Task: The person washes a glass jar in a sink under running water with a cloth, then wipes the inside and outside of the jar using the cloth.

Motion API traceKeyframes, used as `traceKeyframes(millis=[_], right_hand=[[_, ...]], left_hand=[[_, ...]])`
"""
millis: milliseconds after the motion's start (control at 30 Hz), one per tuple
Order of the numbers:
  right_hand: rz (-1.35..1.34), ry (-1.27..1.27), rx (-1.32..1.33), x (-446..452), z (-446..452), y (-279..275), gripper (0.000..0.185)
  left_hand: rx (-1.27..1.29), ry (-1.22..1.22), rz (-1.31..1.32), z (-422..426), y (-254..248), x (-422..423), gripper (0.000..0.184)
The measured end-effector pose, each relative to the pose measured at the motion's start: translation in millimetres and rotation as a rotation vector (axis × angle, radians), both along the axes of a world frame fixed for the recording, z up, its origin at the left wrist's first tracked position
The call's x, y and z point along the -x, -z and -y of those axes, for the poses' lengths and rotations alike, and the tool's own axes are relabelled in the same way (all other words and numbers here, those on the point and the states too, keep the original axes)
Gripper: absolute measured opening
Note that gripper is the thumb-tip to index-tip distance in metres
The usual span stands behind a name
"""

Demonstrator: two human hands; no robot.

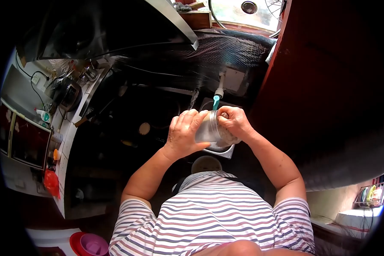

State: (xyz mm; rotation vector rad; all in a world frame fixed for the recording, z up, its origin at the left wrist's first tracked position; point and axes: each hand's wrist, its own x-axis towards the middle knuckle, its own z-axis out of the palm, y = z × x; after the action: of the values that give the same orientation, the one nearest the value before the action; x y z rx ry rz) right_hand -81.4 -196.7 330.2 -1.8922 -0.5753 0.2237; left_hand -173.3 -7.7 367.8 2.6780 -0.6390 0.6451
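My left hand [183, 133] is wrapped round the side of a clear jar [207, 130], its thumb stretched along the lower side. The jar is tilted over a small metal sink [227, 152]. At the jar's mouth, my right hand [234, 123] pinches a crumpled greyish cloth [228, 137], which hangs by the rim. Just above the jar is a tap with a teal spout [216, 101]. Whether water runs from it I cannot tell.
A dark counter lies left of the sink, with a round pale object [144, 128]. Farther left, a white-tiled ledge holds a dark appliance [70, 94] and a red bag [51, 183]. Below the sink is a round bucket [206, 164]. Purple and red basins [94, 244] sit at the lower left.
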Motion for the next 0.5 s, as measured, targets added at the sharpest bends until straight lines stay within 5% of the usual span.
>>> traceKeyframes(millis=[167, 500], right_hand=[[-0.176, -0.08, -0.226, -7, 6, 12, 0.014], [-0.197, -0.033, -0.138, -8, 10, 9, 0.013]], left_hand=[[-0.011, -0.022, -0.013, 1, 1, 0, 0.09], [-0.006, -0.039, -0.039, 8, 5, -6, 0.091]])
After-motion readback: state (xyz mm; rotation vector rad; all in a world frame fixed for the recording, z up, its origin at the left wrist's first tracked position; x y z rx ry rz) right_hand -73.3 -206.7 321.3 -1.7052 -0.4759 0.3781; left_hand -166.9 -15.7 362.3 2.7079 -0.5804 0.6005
